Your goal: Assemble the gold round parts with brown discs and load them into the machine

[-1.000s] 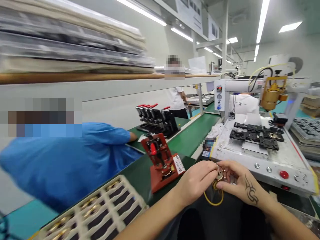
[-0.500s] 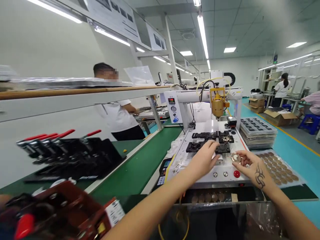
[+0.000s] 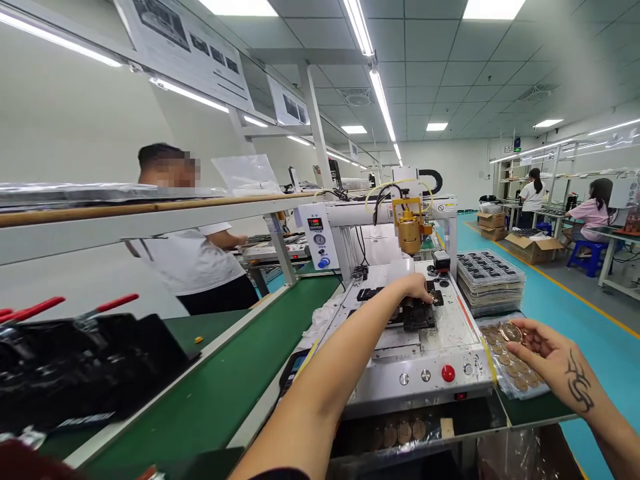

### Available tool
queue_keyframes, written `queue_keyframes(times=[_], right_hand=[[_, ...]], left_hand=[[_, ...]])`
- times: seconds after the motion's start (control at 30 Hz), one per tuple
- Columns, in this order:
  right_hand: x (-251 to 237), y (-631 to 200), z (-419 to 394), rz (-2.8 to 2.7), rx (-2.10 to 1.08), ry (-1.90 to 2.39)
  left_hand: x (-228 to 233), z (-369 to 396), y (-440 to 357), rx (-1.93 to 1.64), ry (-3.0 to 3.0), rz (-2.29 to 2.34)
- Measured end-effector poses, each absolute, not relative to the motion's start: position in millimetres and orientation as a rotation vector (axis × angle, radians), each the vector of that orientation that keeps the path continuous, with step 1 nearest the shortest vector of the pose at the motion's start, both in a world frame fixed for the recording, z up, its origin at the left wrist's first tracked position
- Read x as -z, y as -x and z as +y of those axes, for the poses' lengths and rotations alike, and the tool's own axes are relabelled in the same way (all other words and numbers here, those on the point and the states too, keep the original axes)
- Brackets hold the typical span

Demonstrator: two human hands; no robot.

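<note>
My left hand [image 3: 416, 287] reaches over the white machine's bed to a black fixture [image 3: 419, 317]. Its fingers are closed at the fixture's far right part, on a small shiny piece that they mostly cover. In my right hand [image 3: 543, 343], off the machine's right side, a round disc with a shiny gold-coloured rim [image 3: 511, 332] is pinched between thumb and fingers. Below that hand lies a plastic-covered sheet of round brownish discs [image 3: 520, 380]. A gold dispensing head [image 3: 410, 230] hangs above and behind the fixture.
A stack of clear trays [image 3: 490, 283] stands right of the machine [image 3: 415, 380]. A red button [image 3: 448, 373] sits on its front panel. Left are a green bench strip [image 3: 220, 380] and black clamps with red handles [image 3: 117, 303]. Beyond the shelf a co-worker [image 3: 200, 263] stands.
My left hand has moved farther back, to the fixture's far right part. My right hand has carried the round disc rightward, away from the machine's front, over the sheet. The view has shifted.
</note>
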State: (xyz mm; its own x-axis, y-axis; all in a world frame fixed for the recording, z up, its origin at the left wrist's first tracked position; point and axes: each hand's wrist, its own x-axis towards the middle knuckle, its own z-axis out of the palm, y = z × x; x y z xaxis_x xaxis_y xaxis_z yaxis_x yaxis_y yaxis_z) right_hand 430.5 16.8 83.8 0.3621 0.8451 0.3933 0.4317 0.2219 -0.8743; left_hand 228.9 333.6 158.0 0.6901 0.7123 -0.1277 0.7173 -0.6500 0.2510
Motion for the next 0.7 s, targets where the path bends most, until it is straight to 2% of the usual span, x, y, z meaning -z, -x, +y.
queue_keyframes(times=[0.17, 0.4, 0.53, 0.7], right_hand=[[-92, -419, 65, -1.374, -0.352, 1.405], [-95, -394, 194, -1.658, -0.449, 1.367], [-104, -390, 248, -1.857, -0.598, 1.407], [-104, -392, 269, -2.057, -0.675, 1.449]], left_hand=[[-162, 320, -225, -0.178, -2.584, 1.123], [-190, 286, -175, -0.706, -2.442, 0.984], [-202, 249, -135, -0.828, -2.383, 0.901], [-202, 209, -75, -0.896, -2.370, 0.867]])
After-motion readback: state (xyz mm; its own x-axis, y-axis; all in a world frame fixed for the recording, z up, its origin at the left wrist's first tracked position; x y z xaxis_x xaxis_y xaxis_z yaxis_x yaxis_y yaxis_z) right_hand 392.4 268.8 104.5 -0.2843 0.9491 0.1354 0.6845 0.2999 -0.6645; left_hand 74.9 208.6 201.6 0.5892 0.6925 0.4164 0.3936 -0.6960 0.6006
